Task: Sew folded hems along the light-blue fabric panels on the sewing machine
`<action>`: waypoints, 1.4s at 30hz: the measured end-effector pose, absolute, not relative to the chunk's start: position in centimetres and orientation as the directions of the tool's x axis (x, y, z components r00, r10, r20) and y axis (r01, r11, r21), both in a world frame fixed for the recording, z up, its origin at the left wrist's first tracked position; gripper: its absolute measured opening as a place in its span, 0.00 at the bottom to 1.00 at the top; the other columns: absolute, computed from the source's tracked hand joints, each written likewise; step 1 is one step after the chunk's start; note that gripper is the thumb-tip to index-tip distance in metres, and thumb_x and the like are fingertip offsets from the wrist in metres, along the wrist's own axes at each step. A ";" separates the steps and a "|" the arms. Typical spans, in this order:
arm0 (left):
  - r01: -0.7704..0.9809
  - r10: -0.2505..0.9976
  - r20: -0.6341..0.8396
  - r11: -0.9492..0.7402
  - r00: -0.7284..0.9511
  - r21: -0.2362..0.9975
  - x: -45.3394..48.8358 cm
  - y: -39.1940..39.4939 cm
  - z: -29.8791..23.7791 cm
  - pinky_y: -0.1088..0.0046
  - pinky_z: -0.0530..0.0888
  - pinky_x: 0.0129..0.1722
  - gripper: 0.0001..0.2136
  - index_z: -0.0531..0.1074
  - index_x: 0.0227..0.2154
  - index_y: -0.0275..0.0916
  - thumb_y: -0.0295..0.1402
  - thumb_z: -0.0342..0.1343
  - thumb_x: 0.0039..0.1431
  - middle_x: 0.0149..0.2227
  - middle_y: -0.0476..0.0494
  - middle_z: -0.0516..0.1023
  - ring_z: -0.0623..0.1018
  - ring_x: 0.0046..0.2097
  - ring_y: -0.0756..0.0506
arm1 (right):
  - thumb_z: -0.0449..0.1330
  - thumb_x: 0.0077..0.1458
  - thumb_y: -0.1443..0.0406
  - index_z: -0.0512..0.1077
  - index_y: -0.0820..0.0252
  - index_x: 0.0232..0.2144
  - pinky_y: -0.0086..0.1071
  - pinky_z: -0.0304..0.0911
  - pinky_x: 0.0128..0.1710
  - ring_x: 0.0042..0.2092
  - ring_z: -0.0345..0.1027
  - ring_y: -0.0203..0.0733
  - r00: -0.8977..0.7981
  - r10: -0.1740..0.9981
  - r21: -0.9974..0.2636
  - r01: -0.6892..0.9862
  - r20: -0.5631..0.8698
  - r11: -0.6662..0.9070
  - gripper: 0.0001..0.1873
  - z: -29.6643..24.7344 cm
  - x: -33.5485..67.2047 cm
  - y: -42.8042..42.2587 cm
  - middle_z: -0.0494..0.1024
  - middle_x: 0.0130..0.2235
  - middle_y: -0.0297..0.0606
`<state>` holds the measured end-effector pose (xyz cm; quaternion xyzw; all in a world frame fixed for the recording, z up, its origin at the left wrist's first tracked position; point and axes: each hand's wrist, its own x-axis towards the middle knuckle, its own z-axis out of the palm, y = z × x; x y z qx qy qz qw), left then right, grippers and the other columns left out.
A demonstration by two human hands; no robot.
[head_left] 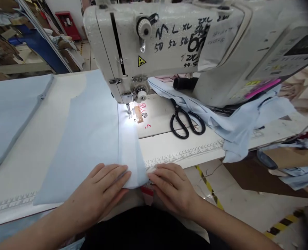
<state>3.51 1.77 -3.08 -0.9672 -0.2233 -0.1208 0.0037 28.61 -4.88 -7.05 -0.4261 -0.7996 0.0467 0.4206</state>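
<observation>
A light blue fabric piece [91, 132] lies flat on the sewing table, with a folded strip [127, 149] along its right side running up to the presser foot [129, 113]. My left hand [101, 191] grips the near edge of this fabric, fingers on top and thumb below the edge. At the strip's near right corner, my right hand [172, 187] has its fingertips closed on the cloth; the thumb is mostly hidden. The sewing machine [154, 45] stands over the fabric's far end, its lamp lighting the needle area. Black-handled scissors [183, 121] lie right of the needle.
More light blue fabric [13, 114] lies at the table's left. A crumpled light blue piece [234, 128] hangs over the front edge at the right. A printed ruler strip [185, 154] runs along the table front. A cardboard box [263, 177] stands below at the right.
</observation>
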 end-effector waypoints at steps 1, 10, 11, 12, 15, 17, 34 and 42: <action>0.431 0.429 0.273 -0.901 0.861 0.058 3.7 1.8 -3.1 0.63 0.66 0.47 0.12 0.68 0.49 0.40 0.27 0.49 0.64 0.46 0.43 0.77 0.74 0.46 0.43 | 0.56 0.54 0.75 0.69 0.61 0.49 0.40 0.68 0.46 0.46 0.68 0.45 -0.247 0.712 -0.454 0.625 0.657 0.635 0.20 -7.3 28.3 -5.1 0.76 0.39 0.41; 0.369 0.372 0.320 -0.927 0.871 0.073 4.4 1.7 -2.6 0.62 0.68 0.44 0.11 0.69 0.46 0.32 0.21 0.47 0.62 0.44 0.37 0.76 0.74 0.44 0.42 | 0.62 0.54 0.54 0.76 0.60 0.39 0.31 0.67 0.28 0.29 0.73 0.38 -0.051 0.959 -0.905 -0.318 -0.280 -0.282 0.17 -9.3 24.7 -7.1 0.80 0.35 0.41; 0.368 0.366 0.323 -0.928 0.873 0.057 4.4 1.7 -2.5 0.61 0.68 0.43 0.11 0.69 0.46 0.32 0.22 0.47 0.63 0.44 0.37 0.76 0.74 0.44 0.42 | 0.63 0.51 0.51 0.76 0.61 0.35 0.29 0.66 0.26 0.27 0.73 0.36 -0.094 0.930 -0.831 -0.423 -0.356 -0.361 0.19 -9.3 24.3 -6.8 0.80 0.34 0.41; 0.367 0.360 0.332 -0.929 0.872 0.043 4.5 1.6 -2.4 0.62 0.67 0.43 0.10 0.69 0.45 0.32 0.22 0.46 0.63 0.43 0.37 0.77 0.74 0.43 0.42 | 0.65 0.48 0.49 0.77 0.62 0.31 0.27 0.64 0.24 0.25 0.72 0.35 -0.118 0.909 -0.772 -0.491 -0.400 -0.403 0.21 -9.1 23.9 -6.4 0.80 0.32 0.40; 0.366 0.338 0.350 -0.931 0.874 -0.014 4.7 1.6 -2.3 0.64 0.67 0.41 0.09 0.70 0.43 0.34 0.24 0.46 0.64 0.41 0.40 0.78 0.75 0.41 0.43 | 0.68 0.43 0.49 0.75 0.64 0.22 0.24 0.61 0.20 0.20 0.69 0.31 -0.104 0.877 -0.680 -0.592 -0.468 -0.433 0.22 -8.5 22.8 -5.6 0.79 0.26 0.37; 0.361 0.322 0.346 -0.931 0.881 -0.053 4.8 1.7 -2.3 0.64 0.66 0.42 0.10 0.70 0.43 0.35 0.23 0.45 0.65 0.40 0.42 0.79 0.76 0.41 0.44 | 0.69 0.41 0.51 0.73 0.64 0.21 0.23 0.60 0.18 0.18 0.67 0.30 -0.071 0.869 -0.650 -0.634 -0.490 -0.419 0.21 -8.2 22.3 -5.5 0.78 0.22 0.34; 0.260 0.244 0.389 -0.966 0.888 0.012 6.1 2.3 -2.8 0.66 0.67 0.41 0.10 0.69 0.42 0.33 0.22 0.43 0.65 0.37 0.42 0.76 0.73 0.40 0.45 | 0.69 0.45 0.56 0.73 0.63 0.25 0.21 0.61 0.19 0.19 0.68 0.28 -0.050 0.917 -0.685 -0.649 -0.396 -0.331 0.15 -8.6 22.2 -6.6 0.77 0.23 0.31; 0.251 0.242 0.389 -0.968 0.889 0.028 6.4 2.5 -3.1 0.68 0.67 0.41 0.11 0.69 0.42 0.35 0.22 0.43 0.65 0.37 0.43 0.76 0.73 0.40 0.46 | 0.66 0.48 0.52 0.74 0.63 0.25 0.21 0.62 0.20 0.19 0.67 0.28 -0.080 0.928 -0.737 -0.584 -0.364 -0.339 0.18 -9.1 22.5 -6.4 0.76 0.22 0.31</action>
